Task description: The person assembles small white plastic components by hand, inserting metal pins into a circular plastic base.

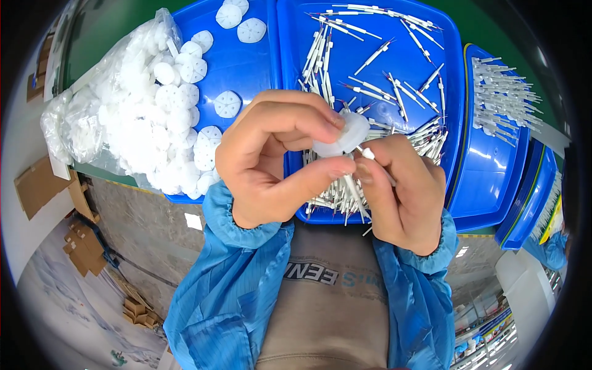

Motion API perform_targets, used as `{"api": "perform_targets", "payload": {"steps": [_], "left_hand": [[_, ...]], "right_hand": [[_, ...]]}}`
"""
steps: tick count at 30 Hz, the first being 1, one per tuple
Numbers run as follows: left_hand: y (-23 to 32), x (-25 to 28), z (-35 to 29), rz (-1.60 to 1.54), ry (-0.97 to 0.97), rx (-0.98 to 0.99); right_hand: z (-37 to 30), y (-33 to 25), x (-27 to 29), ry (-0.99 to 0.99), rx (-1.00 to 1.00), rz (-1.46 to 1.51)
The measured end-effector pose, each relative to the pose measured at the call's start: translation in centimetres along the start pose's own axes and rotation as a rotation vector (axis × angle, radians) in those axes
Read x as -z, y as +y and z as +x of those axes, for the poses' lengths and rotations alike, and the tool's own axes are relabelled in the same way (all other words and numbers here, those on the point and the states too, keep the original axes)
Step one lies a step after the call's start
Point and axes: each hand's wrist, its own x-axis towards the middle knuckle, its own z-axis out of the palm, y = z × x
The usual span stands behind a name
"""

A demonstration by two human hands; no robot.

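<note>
Between the thumb and fingers of my left hand [271, 154] is a round white plastic disc [346, 137], tilted on edge. My right hand [404, 188] pinches a thin white stick [367, 153], its end close against the disc; whether it enters a hole there I cannot tell. Another white stick points down from below the disc, partly behind my fingers. Both hands are over a blue tray [453, 74] strewn with thin white sticks [370, 89], thickest in a pile under my hands.
To the left, white discs with small holes [227, 104] lie on another blue tray [246, 68], beside a clear plastic bag [80, 120] full of discs. At right, a further blue tray [478, 185] bears a bundle of white pieces [502, 95]. Cardboard boxes [85, 246] stand at lower left.
</note>
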Motion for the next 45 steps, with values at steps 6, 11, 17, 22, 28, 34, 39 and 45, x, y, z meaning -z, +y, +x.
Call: {"api": "perform_targets", "payload": {"steps": [6,11,17,22,28,34,39,45], "left_hand": [[0.9,0.1,-0.1,0.082,-0.005,-0.050],[1.0,0.0,0.4,0.212,-0.074,-0.179],[0.2,0.1,1.1,-0.033,-0.310,-0.272],[0.6,0.5,1.1,0.347,-0.350,-0.417],[0.6,0.9,1.6,0.378,-0.360,-0.423],[1.4,1.6,2.1,0.439,-0.395,-0.360],[1.3,1.6,2.5,0.434,-0.385,-0.311],[1.4,0.9,1.4,0.709,-0.389,-0.436]], "right_hand": [[-0.5,-0.2,0.0,-0.053,-0.009,0.142],[-0.7,-0.2,-1.6,0.128,0.251,-0.224],[-0.6,2.2,-1.0,0.119,0.412,-0.102],[-1.3,3.0,-0.1,-0.002,0.328,-0.095],[-0.7,2.8,0.1,-0.020,0.297,-0.085],[-0.9,2.7,1.2,-0.075,0.256,-0.189],[-0.1,2.5,1.0,-0.104,0.123,0.200],[0.0,0.5,0.2,-0.046,-0.421,0.243]]}}
